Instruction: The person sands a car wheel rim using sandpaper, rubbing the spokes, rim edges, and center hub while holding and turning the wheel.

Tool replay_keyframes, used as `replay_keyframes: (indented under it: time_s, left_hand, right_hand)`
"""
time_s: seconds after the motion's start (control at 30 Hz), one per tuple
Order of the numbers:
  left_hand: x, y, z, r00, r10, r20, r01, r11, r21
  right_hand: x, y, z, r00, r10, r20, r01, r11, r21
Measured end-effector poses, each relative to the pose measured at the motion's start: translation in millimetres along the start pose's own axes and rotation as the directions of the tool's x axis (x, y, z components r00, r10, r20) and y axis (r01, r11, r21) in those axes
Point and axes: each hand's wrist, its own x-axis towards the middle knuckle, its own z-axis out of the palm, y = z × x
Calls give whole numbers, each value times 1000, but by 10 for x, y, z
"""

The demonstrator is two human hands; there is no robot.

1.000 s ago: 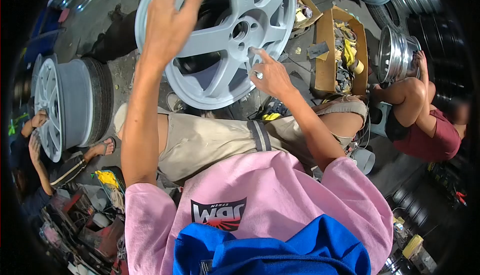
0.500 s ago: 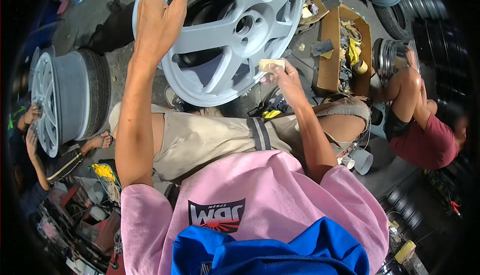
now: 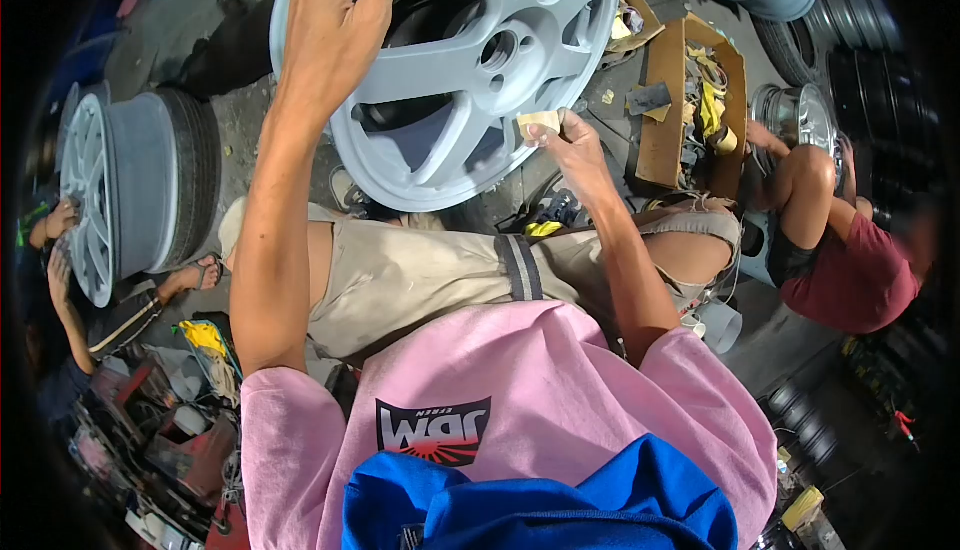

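A light grey alloy wheel rim (image 3: 445, 165) with broad spokes leans before me, tilted, above a dark tire (image 3: 400, 20). My left hand (image 3: 338, 35) lies over its upper left part, thumb spread away from the fingers; the fingertips run out at the top edge. Pinched between the thumb and fingers of my right hand (image 3: 578, 155) is a small folded piece of tan sandpaper (image 3: 538, 126). That hand is by the wheel's lower right edge; whether the sandpaper touches the metal I cannot tell.
A cardboard box (image 3: 660, 135) of scraps stands right of the wheel. Farther right, a person in a dark red shirt (image 3: 855, 275) crouches by a shiny rim (image 3: 812, 115). At left, another person's hands (image 3: 60, 250) touch a grey wheel (image 3: 95, 200). Tools and boxes (image 3: 170, 415) lie lower left.
My right hand has tilted the sandpaper and shifted slightly. My left hand and the wheel sit a little farther right in view. The right-hand person's arm has moved toward the shiny rim.
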Motion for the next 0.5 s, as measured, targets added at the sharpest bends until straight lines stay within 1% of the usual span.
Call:
replay_keyframes:
  time_s: [0.03, 0.1, 0.13, 0.17, 0.2, 0.23, 0.27, 0.3, 0.33, 0.4, 0.43, 0.47, 0.5]
  left_hand:
    - [-1, 11, -5, 1000, 8, -4, -7, 1000, 25]
    - [-11, 27, -8, 1000, 14, -11, -13, 999, 51]
    - [-16, 33, -5, 1000, -10, -14, 10, 999, 49]
    - [-20, 42, -4, 999, -32, -16, 33, 998, 46]
    - [-18, 64, -11, 999, -32, -17, 33, 998, 46]
    - [-14, 90, -28, 998, -60, -3, 60, 997, 58]
    - [-12, 105, -41, 996, -86, 10, 86, 994, 70]
    - [-10, 106, -47, 996, -86, 8, 85, 994, 73]
    - [-1, 95, -49, 997, -70, 15, 68, 994, 83]
    - [-6, 42, -42, 998, -61, 21, 59, 994, 93]
    - [-13, 5, -20, 999, -34, -1, 34, 995, 96]
    - [-9, -17, 0, 1000, -3, -25, 6, 995, 99]
    - [-8, -25, 10, 1000, -4, -22, 7, 995, 97]
  right_hand:
    - [43, -3, 5, 1000, 2, 3, -2, 1000, -3]
    - [154, -32, 13, 986, -145, -86, 123, 968, -219]
    - [200, -118, 41, 986, -144, -84, 122, 968, -220]
    - [254, -216, 57, 955, -296, -30, 247, 845, -474]
    - [299, -309, 78, 904, -423, 63, 348, 642, -683]
    - [341, -364, 86, 904, -423, 64, 348, 642, -683]
    - [383, -407, 89, 828, -513, 229, 486, 450, -749]
    - [419, -445, 94, 727, -559, 399, 600, 234, -765]
    - [453, -485, 84, 725, -559, 403, 604, 234, -761]
    - [492, -557, 55, 718, -406, 566, 657, 127, -743]
    - [504, -583, 55, 721, -403, 564, 655, 130, -745]
    - [532, -617, 55, 690, -408, 598, 675, 63, -735]
    - [555, -633, 56, 657, -409, 633, 693, -2, -721]
